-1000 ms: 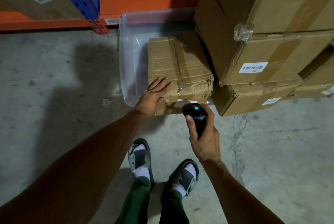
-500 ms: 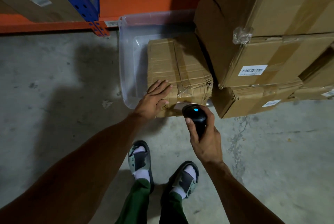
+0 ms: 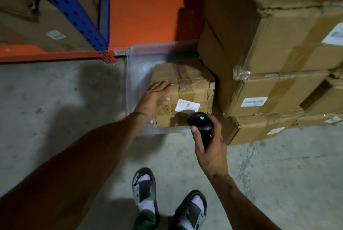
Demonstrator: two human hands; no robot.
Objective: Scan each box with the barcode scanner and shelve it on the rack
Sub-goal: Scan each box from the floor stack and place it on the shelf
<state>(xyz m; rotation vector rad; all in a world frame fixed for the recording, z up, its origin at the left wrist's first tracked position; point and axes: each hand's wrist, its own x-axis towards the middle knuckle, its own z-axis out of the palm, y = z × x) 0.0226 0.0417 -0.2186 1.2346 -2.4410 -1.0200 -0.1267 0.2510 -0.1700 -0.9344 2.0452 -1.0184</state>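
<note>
A taped cardboard box (image 3: 187, 85) sits in a clear plastic bin (image 3: 137, 74) on the floor, its near face showing a white barcode label (image 3: 187, 105). My left hand (image 3: 153, 100) rests on the box's near left corner with fingers straight. My right hand (image 3: 208, 148) grips a black barcode scanner (image 3: 200, 121), its blue light on, pointed at the label from just in front.
A stack of large cardboard boxes (image 3: 274, 59) with labels stands right of the bin. The rack's orange beam (image 3: 46, 55) and blue upright (image 3: 70, 7) are at the upper left, with a box (image 3: 37, 25) on the shelf. My feet (image 3: 144, 189) stand on bare concrete.
The box's near face and its white label have come into view. My left hand has slid to the box's left corner. The scanner stays aimed at the label.
</note>
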